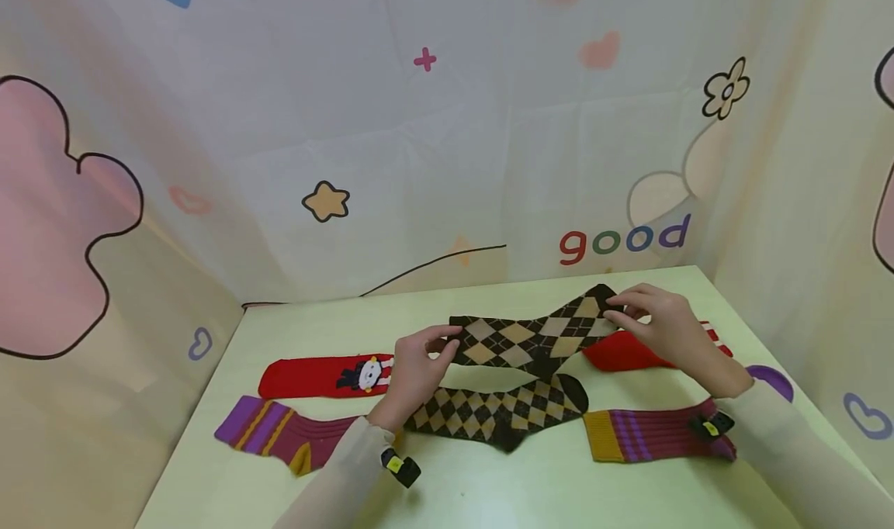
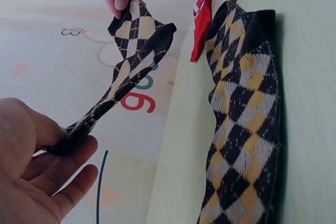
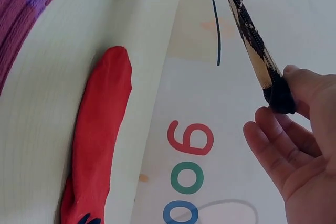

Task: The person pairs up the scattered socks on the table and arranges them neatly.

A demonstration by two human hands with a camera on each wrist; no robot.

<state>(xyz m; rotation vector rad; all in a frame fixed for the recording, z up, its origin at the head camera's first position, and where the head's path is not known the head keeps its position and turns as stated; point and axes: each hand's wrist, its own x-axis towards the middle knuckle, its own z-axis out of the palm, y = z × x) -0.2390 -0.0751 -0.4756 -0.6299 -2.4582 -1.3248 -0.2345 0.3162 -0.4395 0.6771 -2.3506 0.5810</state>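
Observation:
A black argyle sock (image 1: 517, 341) with tan and grey diamonds hangs stretched sideways above the table between both hands. My left hand (image 1: 421, 370) pinches its cuff end between thumb and fingers, also plain in the left wrist view. At the other end, my right hand (image 1: 660, 323) pinches the black toe (image 3: 280, 98), seen close in the right wrist view. Below lies a second argyle sock (image 1: 499, 414), flat on the table, its toe pointing right; it fills much of the left wrist view as a patterned sock (image 2: 241, 114).
Left on the table (image 1: 489, 486) lie a red sock (image 1: 307, 378) with a cartoon face and a purple-maroon striped sock (image 1: 279, 432). On the right are another red sock (image 1: 618, 352), another striped sock (image 1: 656, 436) and a purple round object (image 1: 771, 382), partly hidden by the right arm. Printed curtains stand behind.

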